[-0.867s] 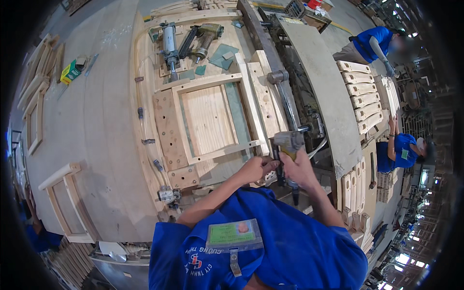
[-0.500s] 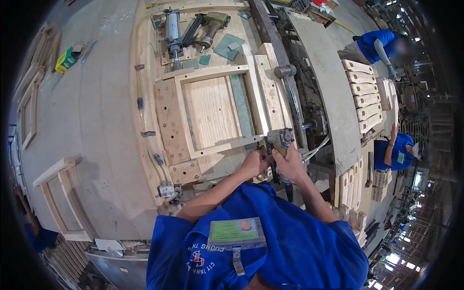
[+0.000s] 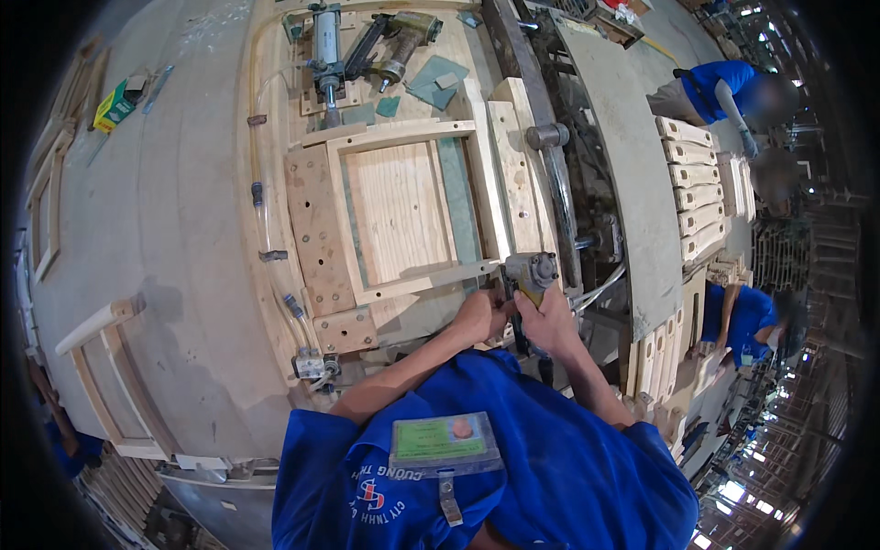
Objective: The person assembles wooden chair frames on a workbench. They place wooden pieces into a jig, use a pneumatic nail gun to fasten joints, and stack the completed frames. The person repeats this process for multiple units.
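Observation:
A pneumatic nail gun (image 3: 532, 267) is in my right hand (image 3: 550, 323), its head at the near right corner of a pale wooden frame (image 3: 417, 280). My fingers wrap round its grip, and the dark lower part hangs toward my shirt. Close against the gun's left side is my left hand (image 3: 480, 316), fingers curled in; whatever they grip is hidden. The frame lies flat in a wooden jig (image 3: 316, 229), against a drilled block on its left and a wooden strip (image 3: 522, 183) on its right.
Beyond the frame lie a pneumatic cylinder (image 3: 327, 55), a second nail gun (image 3: 403, 50) and green scraps (image 3: 435, 82). A metal clamp bar (image 3: 559, 183) runs along the right. Another frame (image 3: 115, 367) rests at left. Two co-workers stand at right by stacked wooden parts (image 3: 692, 174).
The view has shifted slightly. My hands and the nail gun stay almost in place at the frame's corner. The nearer co-worker at right has lowered an arm toward the wooden parts.

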`<state>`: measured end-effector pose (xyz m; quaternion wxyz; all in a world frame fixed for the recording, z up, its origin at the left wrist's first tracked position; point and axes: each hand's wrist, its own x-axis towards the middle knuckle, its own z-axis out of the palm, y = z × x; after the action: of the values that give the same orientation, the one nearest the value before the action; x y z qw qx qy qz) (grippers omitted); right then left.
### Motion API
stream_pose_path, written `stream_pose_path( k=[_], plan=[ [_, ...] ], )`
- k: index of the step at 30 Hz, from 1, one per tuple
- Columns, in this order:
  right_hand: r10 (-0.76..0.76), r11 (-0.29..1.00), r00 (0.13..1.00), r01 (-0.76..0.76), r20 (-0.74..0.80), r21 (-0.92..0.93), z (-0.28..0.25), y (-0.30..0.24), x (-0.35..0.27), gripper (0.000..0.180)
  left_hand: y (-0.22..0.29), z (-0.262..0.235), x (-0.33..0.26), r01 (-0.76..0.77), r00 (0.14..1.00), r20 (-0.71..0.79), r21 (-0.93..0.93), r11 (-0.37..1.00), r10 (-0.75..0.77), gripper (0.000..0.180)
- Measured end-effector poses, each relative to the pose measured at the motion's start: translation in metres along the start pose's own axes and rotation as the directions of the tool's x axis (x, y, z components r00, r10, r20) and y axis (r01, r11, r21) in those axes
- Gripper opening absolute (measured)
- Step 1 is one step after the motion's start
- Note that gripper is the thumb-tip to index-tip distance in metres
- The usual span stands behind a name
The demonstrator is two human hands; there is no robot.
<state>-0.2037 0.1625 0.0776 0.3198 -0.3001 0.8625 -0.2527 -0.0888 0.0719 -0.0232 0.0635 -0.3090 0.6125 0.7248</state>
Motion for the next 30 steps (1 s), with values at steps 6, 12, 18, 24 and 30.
stream_pose_path(
  k=[6, 12, 18, 24, 30],
  plan=[
    [0.073, 0.965, 0.997, -0.080, 0.038, 0.249, -0.026, -0.044, 0.069, 0.033, 0.058, -0.038, 0.028, -0.044, 0.981, -0.186, 0.074, 0.996, 0.057, 0.051],
    [-0.111, 0.933, 0.990, 0.133, -0.086, 0.335, -0.017, -0.089, 0.198, 0.035, 0.094, -0.094, 0.116, -0.218, 0.828, -0.520, 0.041, 0.975, 0.207, 0.047],
    [-0.111, 0.938, 0.993, 0.116, -0.035, 0.327, -0.010, -0.097, 0.226, 0.025, 0.094, -0.108, 0.136, -0.151, 0.839, -0.523, 0.041, 0.988, 0.150, 0.041],
    [-0.066, 0.966, 0.996, 0.078, -0.055, 0.248, -0.009, -0.102, 0.227, 0.018, 0.092, -0.113, 0.140, -0.179, 0.855, -0.492, 0.018, 0.984, 0.165, 0.040],
    [-0.247, 0.966, 0.962, 0.236, 0.116, 0.103, -0.014, -0.130, 0.219, 0.032, 0.084, -0.110, 0.135, -0.360, 0.751, -0.644, -0.209, 0.909, 0.149, 0.033]
  ],
)
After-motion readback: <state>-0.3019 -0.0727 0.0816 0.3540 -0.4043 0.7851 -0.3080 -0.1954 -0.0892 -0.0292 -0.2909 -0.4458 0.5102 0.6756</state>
